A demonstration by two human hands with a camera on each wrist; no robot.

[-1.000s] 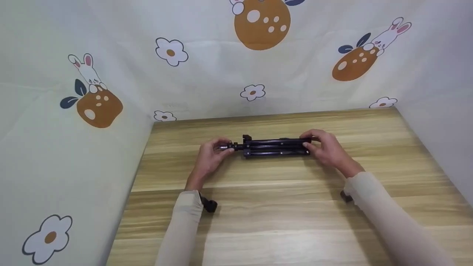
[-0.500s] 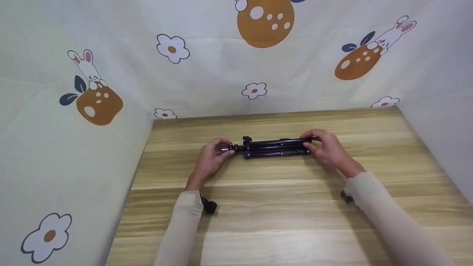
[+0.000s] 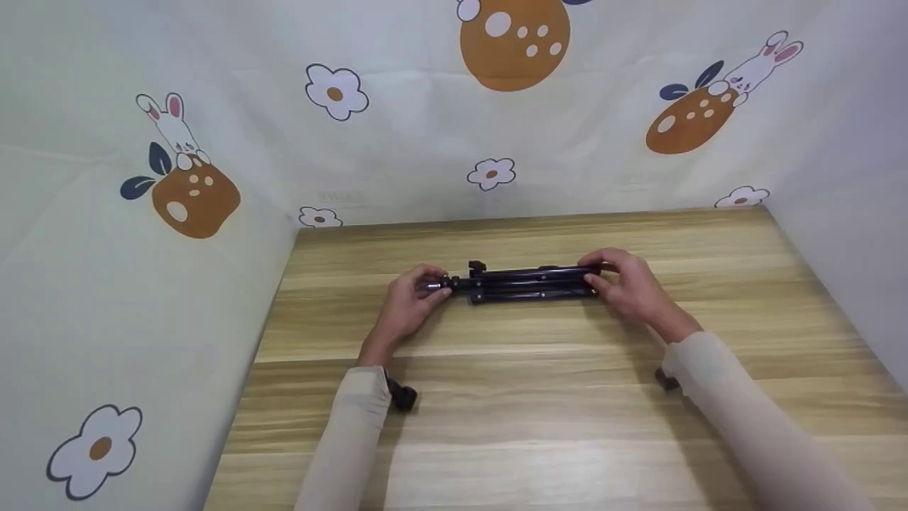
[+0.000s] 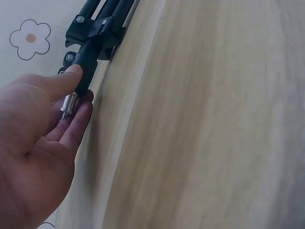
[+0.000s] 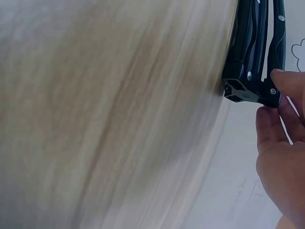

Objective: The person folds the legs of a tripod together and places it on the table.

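A black folded tripod (image 3: 535, 284) lies sideways across the far half of the wooden table, its legs together. At its narrow end, my left hand (image 3: 408, 301) pinches the neck between thumb and fingers. The left wrist view shows a silver threaded stud (image 4: 69, 106) sticking out past the thumb. My right hand (image 3: 631, 287) grips the leg ends at the other side. In the right wrist view, the thumb and fingers of that hand hold one corner of the legs. A dark knob (image 3: 477, 267) stands up near the tripod's collar.
The wood-grain table (image 3: 525, 397) meets a pale cloth wall (image 3: 411, 156) printed with flowers and rabbits at the back and both sides. Black wrist mounts (image 3: 403, 396) hang below the sleeves, close to the tabletop.
The head view has shifted slightly. Both hands keep their hold on the tripod, which has barely moved.
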